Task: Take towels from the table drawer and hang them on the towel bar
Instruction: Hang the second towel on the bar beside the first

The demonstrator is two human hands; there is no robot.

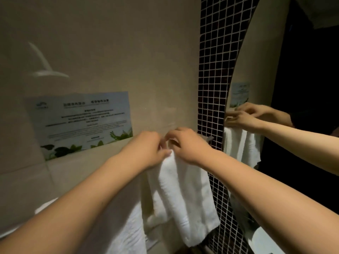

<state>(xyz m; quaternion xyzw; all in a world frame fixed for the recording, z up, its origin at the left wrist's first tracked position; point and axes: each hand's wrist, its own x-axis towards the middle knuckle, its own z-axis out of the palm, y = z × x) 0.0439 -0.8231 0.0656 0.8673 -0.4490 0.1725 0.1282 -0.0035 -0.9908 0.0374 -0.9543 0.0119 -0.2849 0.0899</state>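
Note:
A white towel [181,195] hangs down in front of the beige wall, draped over a towel bar whose end [208,138] shows just right of my hands. My left hand [146,149] pinches the towel's top edge on the left. My right hand [185,143] grips the same top edge close beside it, fingers curled over the fold. Most of the bar is hidden behind both hands. A second white towel [132,230] hangs lower down at the left, partly behind my left forearm.
A printed notice [80,123] is stuck to the wall at the left. A strip of dark mosaic tiles [214,85] runs beside a mirror [275,70] that reflects my hands and the towel. A white basin edge [264,239] shows at bottom right.

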